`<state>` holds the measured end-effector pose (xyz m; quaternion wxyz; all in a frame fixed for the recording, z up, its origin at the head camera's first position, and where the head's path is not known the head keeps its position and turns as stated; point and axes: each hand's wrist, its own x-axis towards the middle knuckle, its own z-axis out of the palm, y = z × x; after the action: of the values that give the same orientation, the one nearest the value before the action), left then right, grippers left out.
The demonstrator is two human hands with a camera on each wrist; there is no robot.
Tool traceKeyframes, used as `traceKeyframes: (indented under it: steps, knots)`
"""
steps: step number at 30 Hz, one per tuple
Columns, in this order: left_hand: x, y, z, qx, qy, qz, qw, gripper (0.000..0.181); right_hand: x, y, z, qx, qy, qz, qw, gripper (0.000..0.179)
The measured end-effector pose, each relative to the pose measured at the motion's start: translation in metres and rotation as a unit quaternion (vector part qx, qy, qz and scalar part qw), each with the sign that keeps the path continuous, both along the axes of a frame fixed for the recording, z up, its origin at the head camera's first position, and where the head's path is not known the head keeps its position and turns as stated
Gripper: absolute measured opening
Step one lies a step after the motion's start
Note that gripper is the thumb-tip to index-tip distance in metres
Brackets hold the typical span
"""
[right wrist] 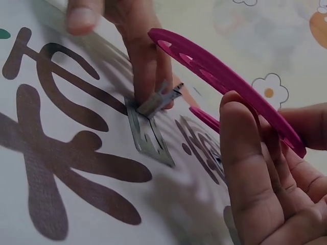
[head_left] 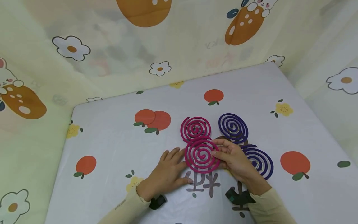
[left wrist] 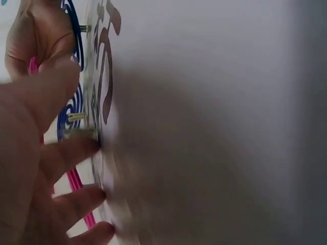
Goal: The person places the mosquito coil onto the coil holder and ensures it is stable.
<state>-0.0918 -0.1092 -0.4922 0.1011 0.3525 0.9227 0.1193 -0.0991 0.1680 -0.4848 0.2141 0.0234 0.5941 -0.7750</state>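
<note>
My right hand (head_left: 235, 158) pinches the edge of a pink mosquito coil (head_left: 202, 155) between thumb and fingers. In the right wrist view this coil (right wrist: 219, 72) is tilted and raised above the table. Beneath it, a small metal stand (right wrist: 147, 138) with an upright tab lies on the cloth. Fingers of my left hand (head_left: 169, 171) touch the stand and the cloth, fairly straight and spread. Another pink coil (head_left: 195, 129) lies just behind the held one. Two dark blue coils, one farther back (head_left: 233, 126) and one nearer (head_left: 255, 163), sit to the right, partly hidden by my right hand.
Metal stands (left wrist: 76, 117) show under the blue coils in the left wrist view. A pale tablecloth (head_left: 112, 149) with fruit, flower and lettering prints covers the table. A printed curtain (head_left: 112, 28) hangs behind and at both sides.
</note>
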Motion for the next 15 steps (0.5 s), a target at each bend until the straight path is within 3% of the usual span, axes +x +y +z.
traceKeyframes:
  steps: [6,15]
  knots:
    - [0.007,-0.003,-0.001,-0.038,-0.008,-0.017,0.9991,0.075,0.000,-0.006,-0.003,0.016,0.008,0.000,0.9998,0.055]
    - [0.016,-0.002,-0.003,-0.065,0.000,-0.027,0.9975,0.079,0.000,-0.011,-0.009,0.039,0.024,-0.013,0.9989,0.051]
